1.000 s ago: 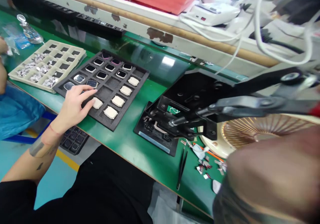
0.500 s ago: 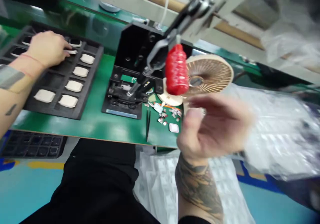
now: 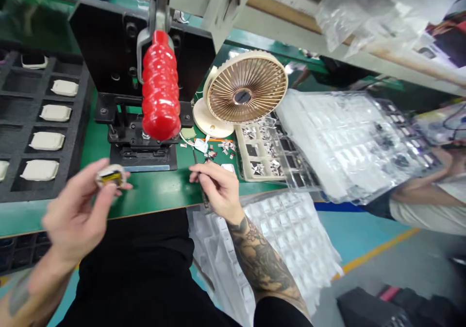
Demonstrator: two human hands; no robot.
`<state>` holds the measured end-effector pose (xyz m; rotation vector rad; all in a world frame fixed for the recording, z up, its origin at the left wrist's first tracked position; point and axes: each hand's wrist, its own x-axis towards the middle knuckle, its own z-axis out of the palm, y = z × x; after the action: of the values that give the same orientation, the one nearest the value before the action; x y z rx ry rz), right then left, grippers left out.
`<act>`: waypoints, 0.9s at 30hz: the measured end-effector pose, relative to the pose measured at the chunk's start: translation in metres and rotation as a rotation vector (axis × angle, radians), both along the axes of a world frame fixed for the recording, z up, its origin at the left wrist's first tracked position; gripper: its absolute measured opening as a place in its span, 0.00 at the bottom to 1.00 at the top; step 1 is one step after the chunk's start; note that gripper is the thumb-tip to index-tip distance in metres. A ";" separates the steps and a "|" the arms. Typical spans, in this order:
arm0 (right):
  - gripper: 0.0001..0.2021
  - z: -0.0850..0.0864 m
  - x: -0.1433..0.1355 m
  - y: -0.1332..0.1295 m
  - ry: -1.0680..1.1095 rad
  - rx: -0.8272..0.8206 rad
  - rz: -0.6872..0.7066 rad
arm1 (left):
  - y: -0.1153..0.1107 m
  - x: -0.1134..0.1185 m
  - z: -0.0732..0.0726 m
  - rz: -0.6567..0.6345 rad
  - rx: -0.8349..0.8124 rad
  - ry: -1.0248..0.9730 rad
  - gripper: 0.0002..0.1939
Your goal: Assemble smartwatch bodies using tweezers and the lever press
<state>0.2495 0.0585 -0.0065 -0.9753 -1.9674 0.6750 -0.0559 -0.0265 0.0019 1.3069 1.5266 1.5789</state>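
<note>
My left hand (image 3: 78, 210) holds a small rounded part with a yellow inside (image 3: 109, 176) between thumb and fingers, above the front of the green bench (image 3: 156, 191). My right hand (image 3: 218, 186) is closed around black tweezers (image 3: 198, 169) at the bench edge, beside scattered small scraps (image 3: 218, 149). Behind both hands stands a black press fixture (image 3: 141, 98) with a red lever handle (image 3: 160, 89). On the left lies a black foam tray (image 3: 76, 137) with white parts (image 3: 45, 141) in its cells.
A beige desk fan (image 3: 247, 86) stands right of the press. A beige compartment tray (image 3: 260, 154) and stacked clear blister trays (image 3: 345, 142) lie further right. Another person's arm (image 3: 422, 186) shows at the right edge. More clear trays (image 3: 276, 239) hang below the bench.
The view swung right. My left hand left the black foam tray and now holds a small part. My right hand dropped from near the red handle to the tweezers at the bench edge.
</note>
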 end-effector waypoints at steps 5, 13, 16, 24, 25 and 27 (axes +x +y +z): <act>0.25 0.011 -0.014 0.002 0.163 0.235 0.087 | 0.022 0.052 -0.004 -0.393 -0.191 -0.355 0.20; 0.15 0.009 -0.045 -0.004 0.329 0.306 -0.051 | 0.025 0.051 -0.013 -0.413 -0.241 -0.252 0.22; 0.19 0.010 -0.051 -0.009 0.322 0.219 -0.044 | 0.023 0.051 -0.014 -0.424 -0.237 -0.236 0.23; 0.16 0.004 -0.061 -0.014 0.346 0.088 -0.016 | 0.025 0.050 -0.012 -0.405 -0.205 -0.236 0.22; 0.17 0.003 -0.061 -0.014 0.354 0.072 -0.018 | 0.025 0.050 -0.011 -0.404 -0.200 -0.231 0.22; 0.16 0.002 -0.063 -0.015 0.358 0.054 -0.020 | 0.025 0.050 -0.012 -0.400 -0.191 -0.228 0.22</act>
<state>0.1868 0.0437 -0.0046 -0.7788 -1.6504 0.7267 -0.0061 -0.0017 -0.0097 1.1893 1.1584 1.2466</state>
